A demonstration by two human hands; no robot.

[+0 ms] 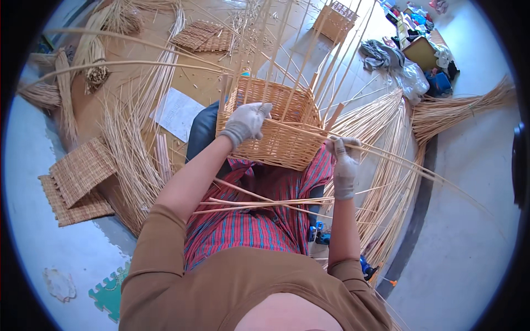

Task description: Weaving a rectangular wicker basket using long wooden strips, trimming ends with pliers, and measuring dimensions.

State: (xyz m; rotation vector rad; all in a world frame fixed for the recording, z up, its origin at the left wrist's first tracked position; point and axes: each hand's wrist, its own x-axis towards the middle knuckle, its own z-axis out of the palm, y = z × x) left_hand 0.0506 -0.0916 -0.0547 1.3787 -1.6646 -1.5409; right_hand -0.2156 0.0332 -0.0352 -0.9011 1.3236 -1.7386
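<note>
A half-made wicker basket (276, 151) rests on my lap, its long upright stakes rising from the walls. My left hand (248, 122), in a pale work glove, is closed at the near rim, gripping the weave there. Beside the basket's right corner, my gloved right hand (345, 165) grips long thin wicker rods (397, 160). Those rods run from the near rim through my right fingers and out to the right. What lies under my left fingertips is hidden.
Loose rods (270, 203) cross my lap over a striped red cloth (243, 231). Cane bundles (130, 160) lie on the left, more (381, 121) on the right. Woven panels (83, 171) and a paper sheet (175, 115) lie left; another basket (334, 23) stands far off.
</note>
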